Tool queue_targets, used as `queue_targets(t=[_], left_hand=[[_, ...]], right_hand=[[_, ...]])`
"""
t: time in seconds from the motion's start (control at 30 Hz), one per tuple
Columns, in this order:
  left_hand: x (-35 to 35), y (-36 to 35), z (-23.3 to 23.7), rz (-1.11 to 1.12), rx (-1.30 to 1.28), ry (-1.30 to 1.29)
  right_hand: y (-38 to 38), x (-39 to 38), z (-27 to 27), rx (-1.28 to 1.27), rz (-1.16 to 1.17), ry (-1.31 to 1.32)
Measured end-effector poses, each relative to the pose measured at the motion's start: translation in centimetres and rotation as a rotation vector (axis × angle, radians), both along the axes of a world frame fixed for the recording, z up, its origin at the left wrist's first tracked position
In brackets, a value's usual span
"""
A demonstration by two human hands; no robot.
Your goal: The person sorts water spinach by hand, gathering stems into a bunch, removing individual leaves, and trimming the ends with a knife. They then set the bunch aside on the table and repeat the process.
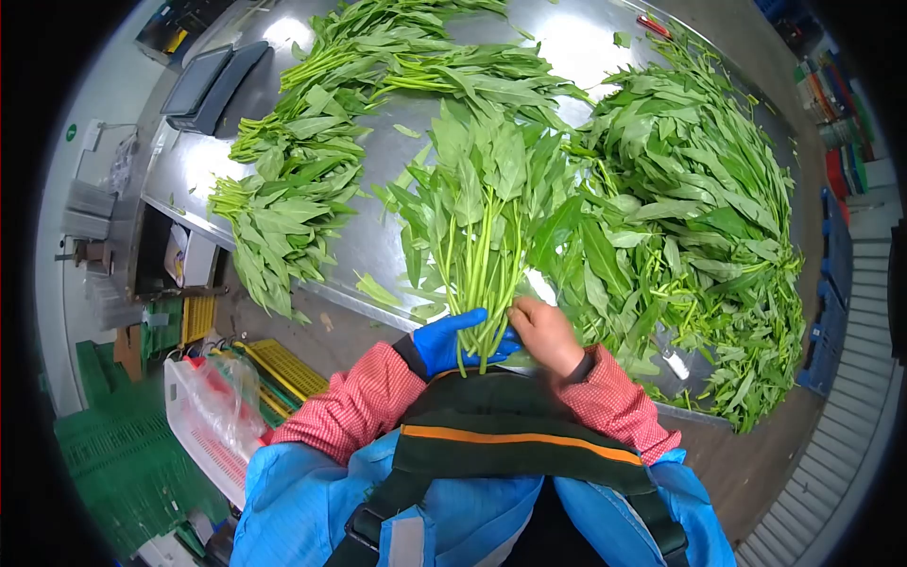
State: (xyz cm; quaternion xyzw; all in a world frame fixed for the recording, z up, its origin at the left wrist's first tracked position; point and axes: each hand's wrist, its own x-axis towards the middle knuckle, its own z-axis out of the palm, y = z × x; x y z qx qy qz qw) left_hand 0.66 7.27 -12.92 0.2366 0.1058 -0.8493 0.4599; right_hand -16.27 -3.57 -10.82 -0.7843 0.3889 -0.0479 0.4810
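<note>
A bunch of leafy greens that look like water spinach (487,217) stands upright before me at the table's near edge, leaves pointing away. My left hand (453,340), in a blue glove, is wrapped round the lower stems. At the right side of those stems is my bare right hand (548,335), its fingers curled and thumb pressed against them; the fingertips are partly hidden. Close by on the right lies a large loose heap of the same greens (680,180). Sorted bunches (288,203) lie in a curve along the left and far side.
The metal table (378,151) carries a dark flat-screened device (213,85) at far left and a red-handled object (654,26) at the far edge. A white-handled object (675,364) lies by the heap. A white basket (203,425) and green crates (113,454) stand at lower left.
</note>
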Motion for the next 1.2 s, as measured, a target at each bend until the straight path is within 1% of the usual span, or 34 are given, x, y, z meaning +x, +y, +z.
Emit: queue_targets(t=[0.03, 0.07, 0.13, 0.17, 0.2, 0.27, 0.33, 0.43, 0.47, 0.53, 0.57, 0.63, 0.67, 0.7, 0.77, 0.87, 0.97, 1.0, 1.03, 1.1, 1.2], left_hand=[[0.5, 0.0, -0.8, -0.042, 0.025, 0.053], [0.5, -0.1, -1.5, -0.097, 0.033, -0.113], [1.0, -0.6, -1.4, -0.188, -0.049, -0.282], [1.3, -0.7, -1.2, -0.234, -0.088, -0.365], [1.8, -1.0, -0.3, -0.257, -0.074, -0.422], [3.1, -0.9, -0.6, -0.351, -0.135, -0.56], [4.2, -0.9, -0.3, -0.412, -0.214, -0.705], [4.7, 0.0, -0.7, -0.368, -0.235, -0.875], [4.8, 0.4, -0.9, -0.397, -0.241, -0.969], [5.1, 1.1, -0.8, -0.423, -0.44, -1.702], [5.5, 1.2, -0.6, -0.412, -0.537, -2.073], [8.0, -0.1, 3.3, -0.377, -0.68, -2.62], [9.2, -0.8, 5.0, -0.565, -0.6, -2.886], [10.6, -1.6, 6.4, -0.78, -0.488, -3.139], [13.3, -2.3, 8.4, -0.818, -0.391, -3.284], [16.2, -2.3, 10.6, -0.696, -0.324, -3.483], [16.9, -1.7, 12.2, -0.664, -0.214, -3.507], [17.1, -1.3, 12.4, -0.601, -0.215, -3.502], [17.2, -0.9, 12.4, -0.597, -0.174, -3.492], [17.4, -0.2, 12.1, -0.581, -0.102, -3.472], [17.0, 0.5, 11.9, -0.551, -0.017, -3.387]], right_hand=[[0.1, 0.4, -0.1, -0.022, 0.026, 0.029], [0.2, 0.8, -0.3, -0.045, 0.049, 0.057], [0.0, 1.3, -0.1, -0.058, 0.076, 0.088], [0.0, 1.2, -1.0, 0.036, 0.069, 0.029], [-0.2, 1.3, -1.8, 0.13, 0.06, -0.033], [-0.1, 1.1, -3.1, 0.3, 0.01, -0.124], [-0.4, 1.5, -2.3, 0.451, -0.06, -0.186], [-0.9, 1.6, -1.4, 0.357, -0.038, -0.102], [-0.8, 1.7, -1.3, 0.397, -0.067, -0.159], [-0.9, 1.8, -1.1, 0.473, -0.115, -0.27], [-1.3, 1.7, -1.0, 0.652, -0.162, -0.291], [-2.5, 1.5, -0.8, 1.016, -0.238, -0.324], [-3.3, 1.2, -1.5, 1.132, -0.274, -0.308], [-3.0, 1.0, -2.9, 1.08, -0.345, -0.365], [-3.8, 0.9, -2.7, 1.05, -0.362, -0.402], [-5.7, 0.9, -0.6, 0.97, -0.298, -0.414], [-6.7, 0.1, 0.7, 0.846, -0.275, -0.378], [-7.0, -0.4, 0.8, 0.814, -0.279, -0.368], [-7.1, -0.9, 0.2, 0.766, -0.36, -0.362], [-8.1, -1.9, 1.0, 0.787, -0.451, -0.415], [-9.0, -2.1, 3.4, 0.366, -0.418, -0.612]])
